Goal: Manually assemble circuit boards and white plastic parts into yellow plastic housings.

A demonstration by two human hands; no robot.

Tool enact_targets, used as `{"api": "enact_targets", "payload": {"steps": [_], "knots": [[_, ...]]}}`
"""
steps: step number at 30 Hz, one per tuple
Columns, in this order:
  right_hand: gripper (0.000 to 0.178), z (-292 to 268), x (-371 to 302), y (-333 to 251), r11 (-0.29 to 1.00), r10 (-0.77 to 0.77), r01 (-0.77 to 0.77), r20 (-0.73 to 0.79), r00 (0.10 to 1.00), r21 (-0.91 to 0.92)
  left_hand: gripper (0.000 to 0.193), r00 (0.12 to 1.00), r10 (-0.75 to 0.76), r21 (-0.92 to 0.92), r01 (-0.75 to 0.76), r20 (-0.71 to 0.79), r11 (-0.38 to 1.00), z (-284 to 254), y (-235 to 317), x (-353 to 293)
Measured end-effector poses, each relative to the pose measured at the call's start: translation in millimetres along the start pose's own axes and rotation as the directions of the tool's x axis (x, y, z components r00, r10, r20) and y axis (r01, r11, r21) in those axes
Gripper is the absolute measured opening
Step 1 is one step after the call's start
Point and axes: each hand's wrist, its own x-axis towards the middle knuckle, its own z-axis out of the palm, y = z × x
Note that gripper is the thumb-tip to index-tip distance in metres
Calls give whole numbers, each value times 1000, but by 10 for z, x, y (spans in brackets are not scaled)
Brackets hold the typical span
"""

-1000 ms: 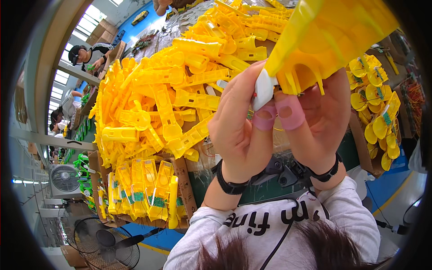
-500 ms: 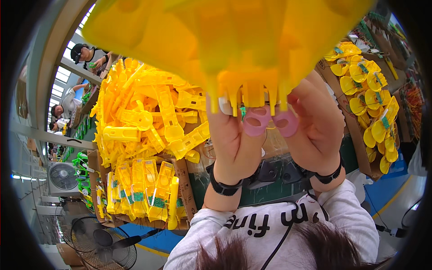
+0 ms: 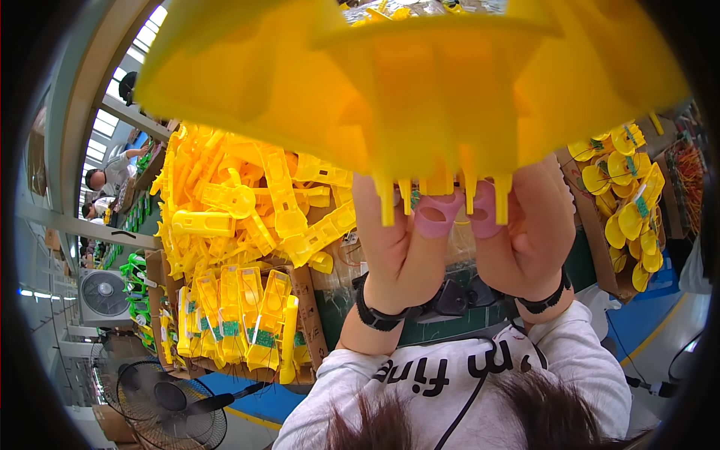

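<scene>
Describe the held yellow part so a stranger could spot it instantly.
Start at the pale shirt at the bottom, then look up to the left hand and right hand. The yellow part spreads above them across the top. Unlike the yellow pieces piled at left, it is held up, looms largest and points thin prongs downward.

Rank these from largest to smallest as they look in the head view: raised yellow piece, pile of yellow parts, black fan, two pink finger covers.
1. Raised yellow piece, enlarged by nearness to the camera
2. Pile of yellow parts, partly hidden
3. Black fan
4. Pink finger covers, too alike to rank apart
</scene>
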Motion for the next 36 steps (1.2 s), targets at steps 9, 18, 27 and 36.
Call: {"api": "enact_targets", "payload": {"steps": [9, 18, 27, 36], "knots": [[28, 31, -29, -23, 990, 118, -118, 0, 993, 76, 44, 989, -105, 57, 111, -106, 992, 45, 9, 24], [34, 45, -65, -6, 974, 152, -155, 30, 988, 164, 43, 984, -125, 22, 129, -130, 991, 94, 59, 28], [33, 62, -2, 35, 893, 280, -191, -171, 945, 408, 36, 975, -220, 219, 219, -18, 951, 27, 88, 97], [47, -33, -47, -14, 946, 181, -171, -12, 983, 276, 33, 986, -167, 190, 165, -4, 968, 0, 89, 100]]}}
